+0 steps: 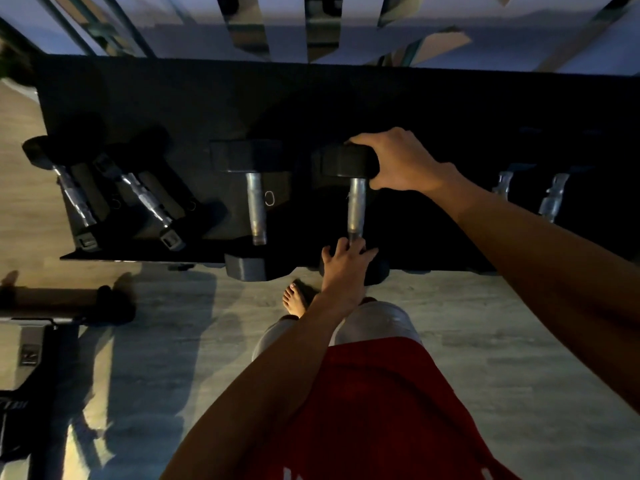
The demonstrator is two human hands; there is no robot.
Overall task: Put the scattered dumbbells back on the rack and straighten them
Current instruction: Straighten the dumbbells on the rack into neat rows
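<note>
A black dumbbell (356, 202) with a silver handle lies on the black rack (311, 98), pointing away from me. My right hand (398, 162) grips its far head from the right side. My left hand (346, 263) holds the near end of the handle, covering the near head. Just to its left lies a second dumbbell (255, 207) of the same size, its near head overhanging the rack's front edge. Two smaller dumbbells (74, 194) (145, 197) lie tilted at the rack's left end. Two more silver handles (502, 183) (554, 197) show faintly on the dark right part.
My bare foot (294, 299) stands on the pale wood floor (485, 323) close to the rack's front edge. A bench or machine (34, 341) with a padded roller (62, 299) stands at the left. Mirrored panels (322, 26) rise behind the rack.
</note>
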